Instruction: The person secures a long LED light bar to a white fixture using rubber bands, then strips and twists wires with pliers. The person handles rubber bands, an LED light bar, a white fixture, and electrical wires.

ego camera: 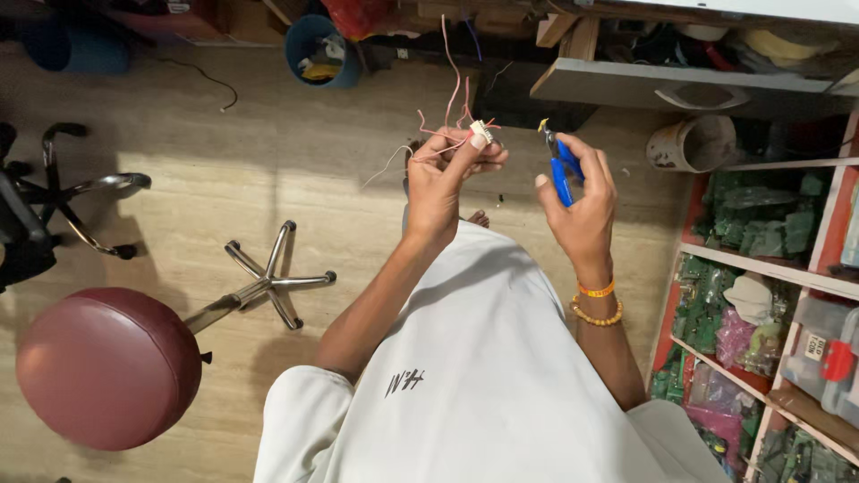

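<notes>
My left hand [445, 179] pinches a small white plastic connector [481, 131] between thumb and fingers, with several thin pink and red wires [450, 94] trailing up and out from it. My right hand [582, 201] grips blue-handled wire cutters [561, 165], their small jaws pointing up and left toward the connector, a short gap away. Both hands are raised in front of my white shirt, above the floor. An orange band and a bead bracelet [598, 304] sit on my right wrist.
A maroon round stool [107, 367] lies tipped on the wooden floor at lower left, its chrome base [273, 282] sideways. A black chair base [72, 192] is at far left. Shelves with green circuit boards [761, 224] stand at right, a blue bucket [322, 49] at top.
</notes>
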